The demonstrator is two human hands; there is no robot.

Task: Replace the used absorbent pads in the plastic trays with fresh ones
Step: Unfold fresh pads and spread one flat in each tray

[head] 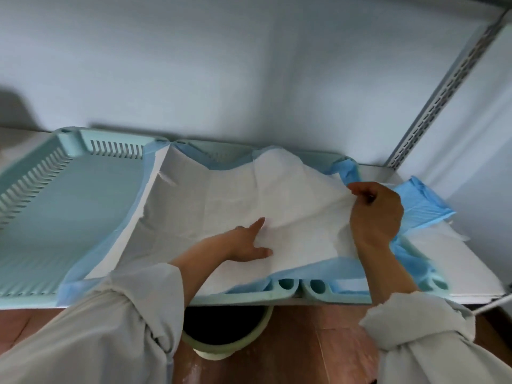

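L hand [250, 243] lies flat w/ fingers spread, pressing the white face of the absorbent pad [221, 206] near its front-middle. R hand [374, 209] is curled, pinching the pad's right edge between thumb & fingers, lifted a bit above the tray.

Pad sits in the right-hand tray [285, 296] on the shelf [476, 273], white side up, blue backing showing round the borders. It's rumpled: back edge humps up against the tray's rear wall, left edge climbs over the divide toward the left tray [55, 206], which holds no pad. More blue-backed pad material [424, 203] lies just beside the R hand on the shelf; can't tell if used or fresh.

Risks, as I judge it: if R hand pulls too hard while L pins the centre, pad may bunch or tear at the thin blue border. If the left overhang isn't tucked, it'll ride over the rim & not lie flat. A bin [227, 336] stands on the floor below the shelf front; a loose pad sliding off the edge could drop into it.
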